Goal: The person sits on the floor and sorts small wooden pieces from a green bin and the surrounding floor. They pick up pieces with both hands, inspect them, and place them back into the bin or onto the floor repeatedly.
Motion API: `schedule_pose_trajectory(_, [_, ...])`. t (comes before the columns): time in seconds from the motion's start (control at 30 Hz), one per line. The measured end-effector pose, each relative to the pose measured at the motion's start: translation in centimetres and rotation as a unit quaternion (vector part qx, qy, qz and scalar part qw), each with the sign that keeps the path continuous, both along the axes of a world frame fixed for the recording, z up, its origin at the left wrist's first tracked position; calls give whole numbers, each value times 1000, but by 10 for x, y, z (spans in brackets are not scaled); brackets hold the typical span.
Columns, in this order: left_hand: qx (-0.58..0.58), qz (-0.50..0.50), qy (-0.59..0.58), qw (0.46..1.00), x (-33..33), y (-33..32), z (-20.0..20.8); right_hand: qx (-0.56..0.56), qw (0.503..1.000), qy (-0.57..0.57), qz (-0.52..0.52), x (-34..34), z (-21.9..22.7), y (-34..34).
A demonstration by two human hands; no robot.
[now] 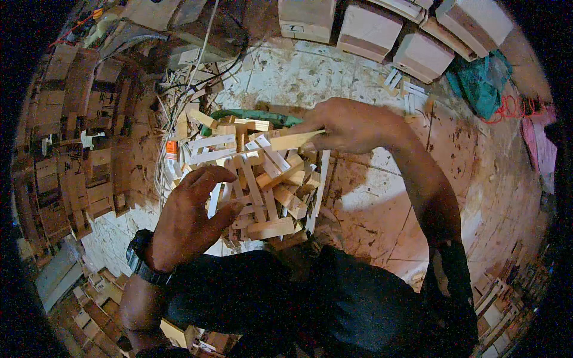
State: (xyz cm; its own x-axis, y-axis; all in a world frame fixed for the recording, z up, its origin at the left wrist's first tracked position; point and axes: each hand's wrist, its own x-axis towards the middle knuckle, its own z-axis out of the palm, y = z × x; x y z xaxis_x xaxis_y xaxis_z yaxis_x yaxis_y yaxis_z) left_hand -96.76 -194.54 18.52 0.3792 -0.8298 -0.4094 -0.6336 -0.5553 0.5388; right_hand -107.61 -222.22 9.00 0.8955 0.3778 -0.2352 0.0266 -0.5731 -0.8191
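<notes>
A heap of short wooden blocks and slats (253,185) lies on the floor in front of my knees, some pale yellow, some whitish. At its far right side my right hand (352,126) is closed on a flat wooden slat (297,141), which points left over the heap. My left hand (197,206), with a dark watch (143,258) on its wrist, hovers at the heap's near left edge. Its thumb and fingers are apart in a C shape, with nothing seen between them. A small orange box (172,149) stands at the heap's left. Behind the heap curves a green strip (256,116).
Stacked wooden pieces (65,161) rise along the left. Large cardboard boxes (369,30) line the far side, with a green sack (480,83) by them. A cable (200,53) runs down past the heap's left. Scattered white strips (412,92) lie on the stained tiled floor (370,232).
</notes>
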Motion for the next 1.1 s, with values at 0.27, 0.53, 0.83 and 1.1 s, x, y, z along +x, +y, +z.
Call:
schedule_pose_trajectory(0.27, [-50, 15, -22, 998, 1, -8, -6, 59, 991, 12, -118, -11, -19, -18])
schedule_pose_trajectory(0.53, [-65, -186, -104, 975, 8, -137, -94, 123, 930, -23, -347, -40, -29, -39])
schedule_pose_trajectory(0.83, [-21, -331, -155, 931, 22, -109, -112, 16, 973, -33, -226, -19, -55, -13])
schedule_pose_trajectory(1.1, [-10, -302, -143, 942, 11, -105, -110, -61, 985, 27, -157, 3, -60, 9])
